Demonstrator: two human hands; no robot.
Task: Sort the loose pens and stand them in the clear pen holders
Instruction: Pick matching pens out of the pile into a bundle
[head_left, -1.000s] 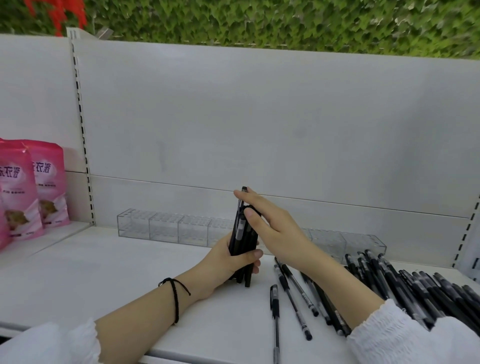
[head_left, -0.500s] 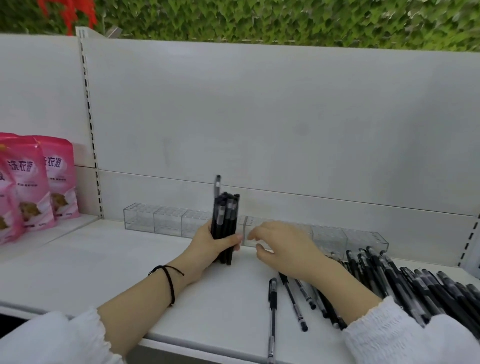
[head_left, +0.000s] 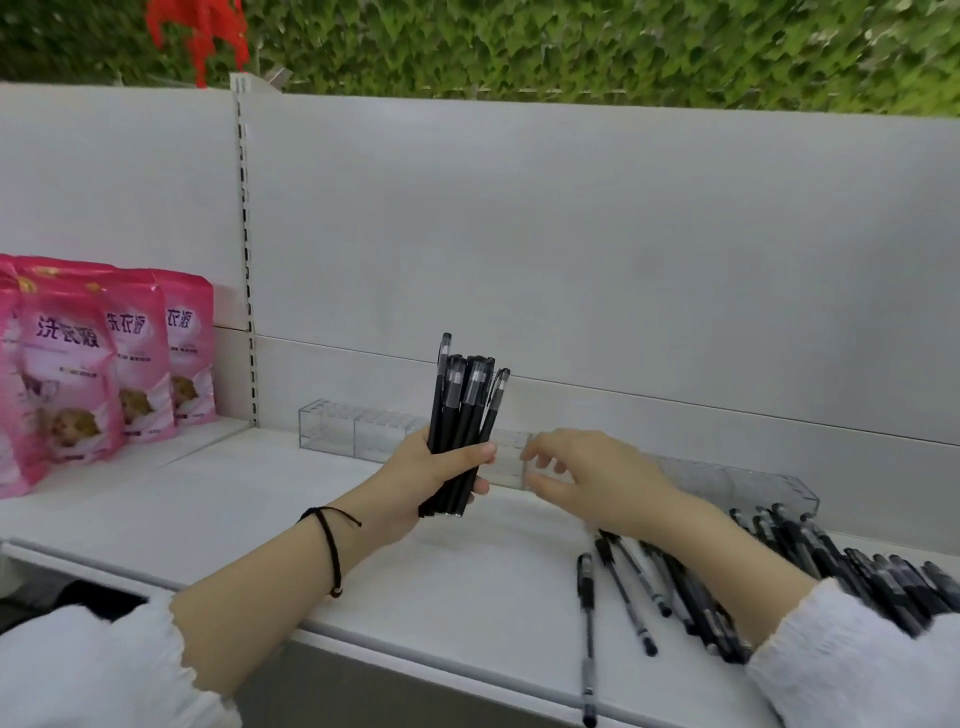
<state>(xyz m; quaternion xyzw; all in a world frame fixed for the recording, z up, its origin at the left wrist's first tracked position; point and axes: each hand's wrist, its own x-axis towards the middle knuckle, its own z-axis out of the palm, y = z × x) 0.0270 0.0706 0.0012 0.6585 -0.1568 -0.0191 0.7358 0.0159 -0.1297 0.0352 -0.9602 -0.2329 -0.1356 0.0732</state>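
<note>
Holders (head_left: 363, 435) looked empty to us; left hand (head_left: 423, 480) gripped a pen bundle (head_left: 462, 415); right hand (head_left: 602, 480), fingers (head_left: 550, 447) spread, empty; loose pens (head_left: 841, 566) crowded shelf's (head_left: 249, 499) right end.

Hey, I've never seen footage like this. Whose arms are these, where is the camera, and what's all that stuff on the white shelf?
There is no machine here: a person is working bare-handed, filmed by one wide-angle camera worn on the head, looking forward and down. That is the only view.

The left hand grips an upright bundle of black capped pens. The right hand holds nothing and reaches with loosely curved fingers toward a row of clear plastic pen holders at the back of the white shelf. I cannot tell whether it touches them. No pens stand in the holders yet.

More loose black pens lie flat on the shelf at the right. On the left stand pink printed pouches.
</note>
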